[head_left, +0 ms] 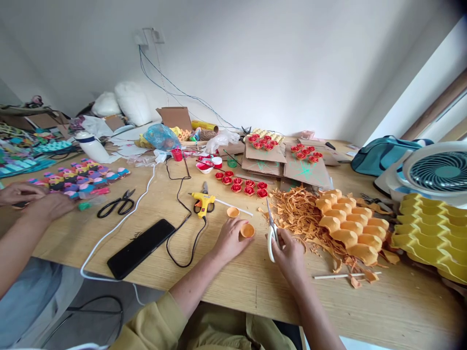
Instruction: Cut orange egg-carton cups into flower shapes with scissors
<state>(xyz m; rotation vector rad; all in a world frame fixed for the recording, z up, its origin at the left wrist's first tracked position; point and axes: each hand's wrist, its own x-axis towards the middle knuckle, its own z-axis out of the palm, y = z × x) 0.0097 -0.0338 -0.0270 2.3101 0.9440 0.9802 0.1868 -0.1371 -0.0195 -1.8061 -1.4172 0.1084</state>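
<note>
My left hand (230, 239) is closed around a small orange egg-carton cup (247, 230) just above the table. A second orange cup (232, 212) stands right behind my fingers. In my right hand (290, 253) is a pair of scissors (272, 236) with white handles, blades pointing away from me. Orange carton scraps (295, 214) lie heaped beyond the scissors, next to an orange egg tray (352, 223). Left of the cups rests a yellow glue gun (203, 203) with a white glue stick in it.
Red paper flowers (249, 191) and cardboard stacks (264, 150) are at the back. A black phone (141, 249), black scissors (116, 204) and cables lie left, near a co-worker's hands (47, 201). A yellow egg tray (430, 238) and fan (440, 170) are right.
</note>
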